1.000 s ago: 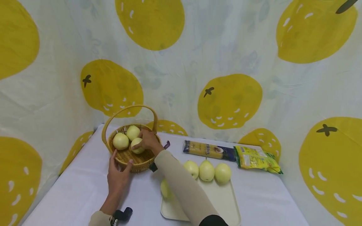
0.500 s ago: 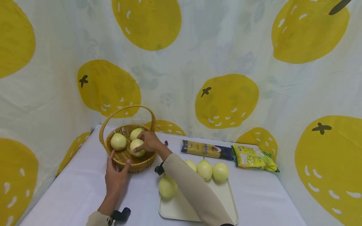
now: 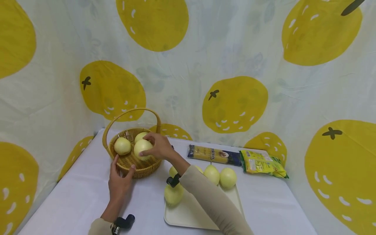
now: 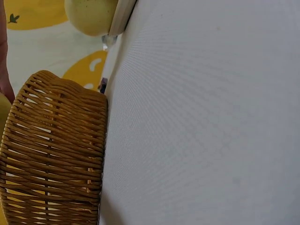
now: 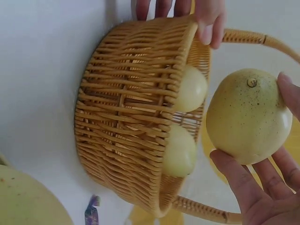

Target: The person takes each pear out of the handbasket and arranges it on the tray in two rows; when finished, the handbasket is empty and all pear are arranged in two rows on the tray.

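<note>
A pale yellow-green pear (image 3: 143,149) is between the thumb and fingers of my right hand (image 3: 161,148), over the wicker basket (image 3: 145,172). From the right wrist view, this pear (image 5: 248,117) is outside the rim line, clear of the wickerwork. Two more pears sit inside the basket, one at the left (image 3: 122,146) and one behind the held pear (image 3: 140,136). My left hand (image 3: 119,186) grips the basket's near rim; the right wrist view shows its thumb over the edge and fingers against the wall. The left wrist view shows mostly basket side (image 4: 54,154) and tablecloth.
A cream tray (image 3: 188,220) at the front middle bears several pears (image 3: 228,178), partly behind my right sleeve. Behind it lie a long pasta packet (image 3: 211,155) and a yellow-green bag (image 3: 262,163). The basket's tall handle (image 3: 130,111) arches overhead. A small purple wrapper (image 5: 92,211) lies near the basket.
My right hand has raised the gripped pear from among the others in the basket. The rear pear shifted slightly right. The left hand stays at the rim.
</note>
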Available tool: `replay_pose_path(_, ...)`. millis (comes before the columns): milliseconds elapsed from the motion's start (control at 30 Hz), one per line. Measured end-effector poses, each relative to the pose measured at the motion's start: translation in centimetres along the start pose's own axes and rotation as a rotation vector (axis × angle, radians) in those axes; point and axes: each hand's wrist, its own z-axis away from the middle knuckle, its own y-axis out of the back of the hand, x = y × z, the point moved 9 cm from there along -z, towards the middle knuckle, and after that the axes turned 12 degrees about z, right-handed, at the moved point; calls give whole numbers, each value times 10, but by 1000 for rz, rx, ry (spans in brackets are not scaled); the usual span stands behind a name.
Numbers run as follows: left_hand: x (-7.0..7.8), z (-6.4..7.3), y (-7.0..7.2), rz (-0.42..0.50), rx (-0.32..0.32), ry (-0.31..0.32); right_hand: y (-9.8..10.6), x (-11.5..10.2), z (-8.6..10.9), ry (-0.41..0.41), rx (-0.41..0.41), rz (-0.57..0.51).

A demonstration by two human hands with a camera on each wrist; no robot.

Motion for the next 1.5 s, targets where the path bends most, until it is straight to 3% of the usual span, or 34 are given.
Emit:
replay_pose_path(300,-1,1,1,-6,1,12,22,-2,30,31,56,-130)
replay_pose_path(633,0,2,2,-4,5,11,42,7,65,26,127,-205)
replay_pose_path(1100,-1,2,1,-17,4,25,58,38,116,-44,172,-366)
replay_pose_path(1500,-2,1,2,-20,-2,34,65,80,168,-160,246,-356)
